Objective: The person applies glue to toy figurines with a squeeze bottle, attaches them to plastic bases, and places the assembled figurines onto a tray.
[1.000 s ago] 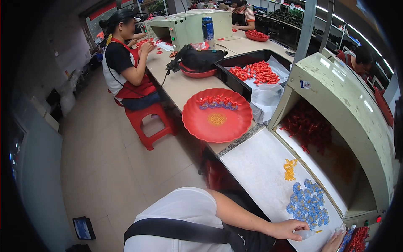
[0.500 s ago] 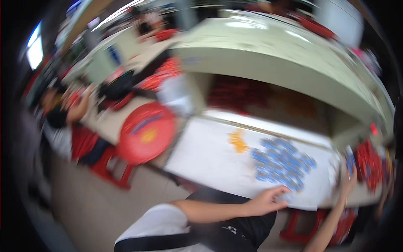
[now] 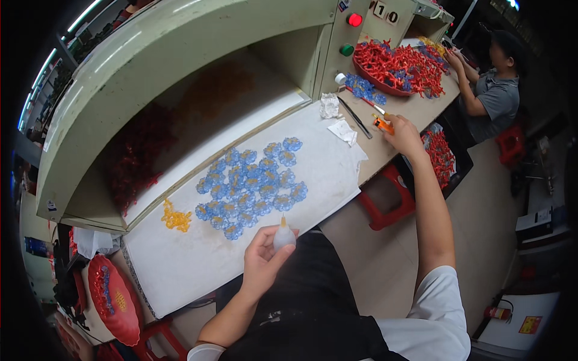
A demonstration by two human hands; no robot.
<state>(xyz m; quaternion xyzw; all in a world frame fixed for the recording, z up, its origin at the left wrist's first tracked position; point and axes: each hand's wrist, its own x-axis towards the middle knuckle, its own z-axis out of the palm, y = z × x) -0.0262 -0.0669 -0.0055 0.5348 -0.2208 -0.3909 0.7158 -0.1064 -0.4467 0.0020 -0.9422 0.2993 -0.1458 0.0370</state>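
Observation:
My left hand (image 3: 263, 260) holds a small white squeeze bottle (image 3: 284, 236) with an orange tip, just below a cluster of several blue plastic flower pieces (image 3: 253, 186) laid on the white board (image 3: 180, 265). A little pile of yellow pieces (image 3: 175, 218) lies to the left of the blue ones. My right hand (image 3: 402, 135) is stretched out to the right bench and closes on a small orange tool (image 3: 382, 124) beside a thin dark rod (image 3: 355, 117).
A pale green machine hood (image 3: 150, 54) arches over the board, with red and green buttons (image 3: 351, 33). A red tray of red pieces (image 3: 397, 66) and blue pieces (image 3: 364, 89) sits on the right. Another person (image 3: 494, 84) works there. Red stools (image 3: 391, 198) stand below; a red dish (image 3: 111, 301) at lower left.
The view has swung from the left benches round to the board and the right bench. My right hand has reached out to the orange tool; my left hand has lifted off the blue pieces.

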